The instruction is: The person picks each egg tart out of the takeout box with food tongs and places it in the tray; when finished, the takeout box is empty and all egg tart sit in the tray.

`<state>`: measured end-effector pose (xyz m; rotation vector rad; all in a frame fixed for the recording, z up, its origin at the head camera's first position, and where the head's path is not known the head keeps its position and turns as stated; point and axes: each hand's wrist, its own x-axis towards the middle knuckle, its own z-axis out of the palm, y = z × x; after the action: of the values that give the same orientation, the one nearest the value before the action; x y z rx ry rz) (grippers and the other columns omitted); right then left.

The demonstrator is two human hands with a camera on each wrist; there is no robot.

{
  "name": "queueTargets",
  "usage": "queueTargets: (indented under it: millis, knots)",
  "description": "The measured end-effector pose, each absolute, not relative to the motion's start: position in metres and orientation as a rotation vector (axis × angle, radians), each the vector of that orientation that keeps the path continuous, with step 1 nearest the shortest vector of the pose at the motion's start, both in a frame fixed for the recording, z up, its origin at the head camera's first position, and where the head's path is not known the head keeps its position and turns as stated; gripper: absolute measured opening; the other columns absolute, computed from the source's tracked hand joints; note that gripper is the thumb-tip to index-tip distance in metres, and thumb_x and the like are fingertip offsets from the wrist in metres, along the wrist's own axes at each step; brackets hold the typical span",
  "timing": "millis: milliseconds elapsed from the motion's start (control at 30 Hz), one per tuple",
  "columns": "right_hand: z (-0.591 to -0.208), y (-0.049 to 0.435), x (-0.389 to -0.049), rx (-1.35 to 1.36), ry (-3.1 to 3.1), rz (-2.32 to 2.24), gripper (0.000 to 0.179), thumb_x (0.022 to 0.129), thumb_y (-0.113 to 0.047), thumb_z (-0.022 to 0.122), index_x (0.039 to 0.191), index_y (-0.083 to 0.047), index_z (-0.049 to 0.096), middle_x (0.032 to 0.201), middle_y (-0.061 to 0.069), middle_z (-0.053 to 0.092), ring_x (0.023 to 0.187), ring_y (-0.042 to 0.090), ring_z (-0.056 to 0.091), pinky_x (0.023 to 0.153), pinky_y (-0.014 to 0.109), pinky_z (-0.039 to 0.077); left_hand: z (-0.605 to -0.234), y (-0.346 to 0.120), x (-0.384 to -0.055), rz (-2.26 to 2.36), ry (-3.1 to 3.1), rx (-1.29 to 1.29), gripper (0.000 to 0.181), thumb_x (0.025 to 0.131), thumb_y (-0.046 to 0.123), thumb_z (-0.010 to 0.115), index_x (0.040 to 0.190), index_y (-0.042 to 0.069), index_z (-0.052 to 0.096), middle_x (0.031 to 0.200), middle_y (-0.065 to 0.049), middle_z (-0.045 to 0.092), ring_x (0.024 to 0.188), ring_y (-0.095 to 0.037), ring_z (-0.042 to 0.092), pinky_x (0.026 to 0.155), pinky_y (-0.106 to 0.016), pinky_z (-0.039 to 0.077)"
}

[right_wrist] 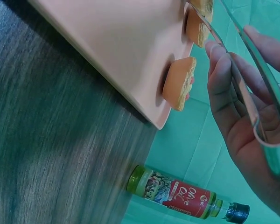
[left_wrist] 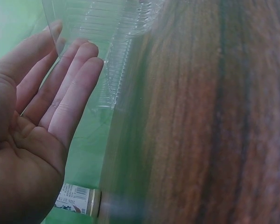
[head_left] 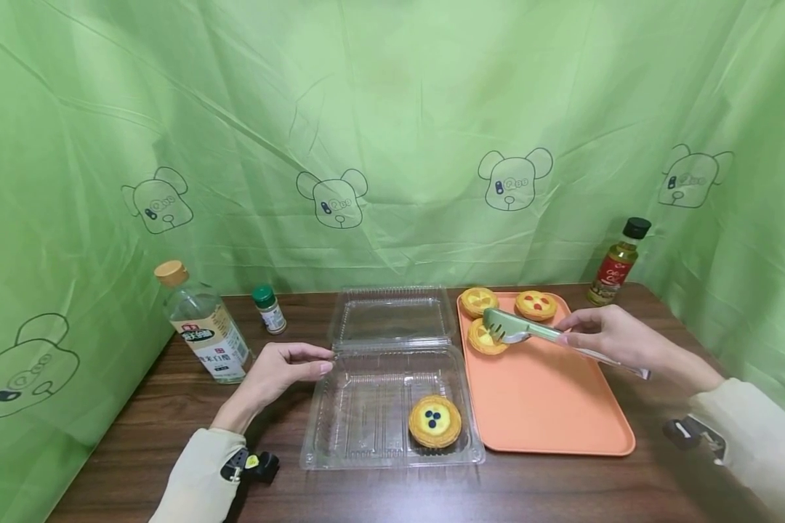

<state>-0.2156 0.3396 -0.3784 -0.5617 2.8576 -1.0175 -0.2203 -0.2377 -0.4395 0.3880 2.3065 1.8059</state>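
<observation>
My right hand [head_left: 605,335] holds metal serving tongs [head_left: 538,330] with a toothed end, their two arms apart in the right wrist view. That toothed end lies over a tart [head_left: 484,340] on the orange tray [head_left: 549,414]; whether it touches the tart I cannot tell. Behind are a second tart [head_left: 480,300] and one with red fruit pieces [head_left: 536,306]. My left hand [head_left: 288,372] pinches the left edge of an open clear plastic container [head_left: 360,414] near its hinge, thumb and fingertips at the rim. Inside its right half rests a tart with dark berries [head_left: 435,421].
A large bottle with an orange cap [head_left: 204,327] and a green-capped shaker [head_left: 270,311] stand to the left. An olive oil bottle [head_left: 615,265] is at the back right, beyond the tray. Green cloth [head_left: 419,109] surrounds the wooden table [head_left: 235,428].
</observation>
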Motion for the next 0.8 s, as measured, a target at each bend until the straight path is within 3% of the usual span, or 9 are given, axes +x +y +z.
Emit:
queueTargets:
  millis: [800]
  knots:
    - [-0.3755, 0.3426, -0.2113, -0.419, 2.912, -0.891, 0.025, 0.1, -0.029, 0.076, 0.116, -0.01, 0.079, 0.091, -0.004, 0.073, 0.074, 0.011, 0.058, 0.064, 0.026, 0.048, -0.4392, -0.239, -0.2197, 1.785, 2.322, 0.386, 0.033, 0.092, 0.016, 0.086, 0.119, -0.002, 0.078, 0.111, -0.016, 0.078, 0.096, -0.023, 0.077, 0.086, -0.036, 0.064]
